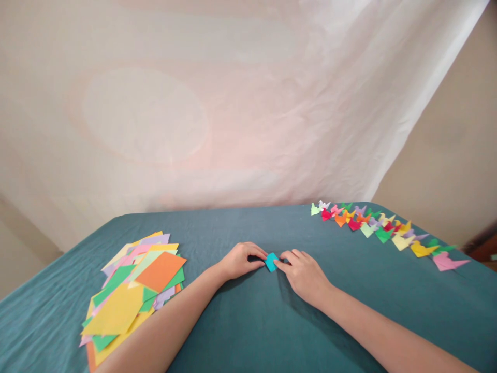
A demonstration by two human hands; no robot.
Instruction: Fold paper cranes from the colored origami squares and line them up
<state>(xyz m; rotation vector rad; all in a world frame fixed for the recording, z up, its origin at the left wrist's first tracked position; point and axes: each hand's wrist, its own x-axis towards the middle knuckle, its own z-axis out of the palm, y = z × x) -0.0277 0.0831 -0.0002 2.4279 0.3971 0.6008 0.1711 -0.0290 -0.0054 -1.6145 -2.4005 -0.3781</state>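
A loose pile of coloured sheets [132,290] lies on the teal cloth [248,331] at the left. Mid-table, the left hand [240,260] pinches the left edge of a small blue folded piece [271,261], flat on the cloth; the right hand [305,274] pinches its right edge. Folded cranes [382,228] line the far right

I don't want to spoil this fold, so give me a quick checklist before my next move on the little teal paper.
1. Teal paper held between both hands: ok.
2. Left hand, fingers on its left edge: ok.
3. Right hand, fingers on its right edge: ok.
4. Paper flat on the tablecloth: cannot tell.
5. Loose sheets apart from the hands: ok.
6. Folded figures apart, far right: ok.
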